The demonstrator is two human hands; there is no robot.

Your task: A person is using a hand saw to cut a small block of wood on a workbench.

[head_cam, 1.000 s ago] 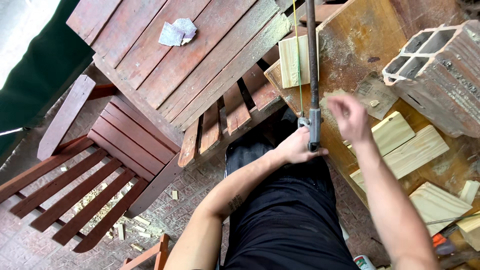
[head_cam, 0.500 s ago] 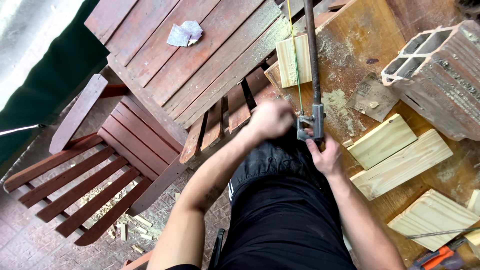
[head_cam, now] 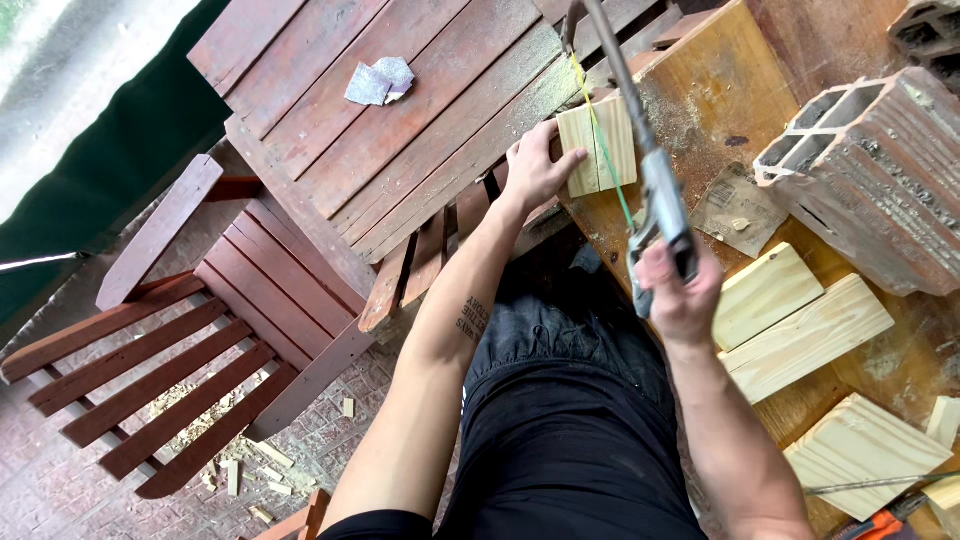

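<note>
A small block of pale, straight-grained softwood [head_cam: 597,147] is seen at the left edge of the desk [head_cam: 700,100], a board of worn, sawdust-strewn plywood. The left hand [head_cam: 535,168] is laid against the block's left side, fingers [head_cam: 567,160] closed on its edge. A hacksaw [head_cam: 640,150], with a dark metal frame and a thin blade running along a yellow-green line, is held over the block. Its grip is wrapped by the right hand [head_cam: 682,295], fingers closed; the hand is blurred.

Toward the desk's right edge, a hollow clay brick [head_cam: 880,170], ribbed and grey-brown, is noted. Between the brick and the saw, a sheet of sandpaper [head_cam: 738,205] lies flat. Near the front edge, several rectangular pine offcuts [head_cam: 800,320] are lying, two of them touching.

Beyond the desk's left edge, a red-brown slatted wooden table [head_cam: 400,110] carries folded sandpaper scraps [head_cam: 378,82]. A matching slatted chair [head_cam: 200,340] stands on the paved floor, where wood chips [head_cam: 245,465] are scattered.
</note>
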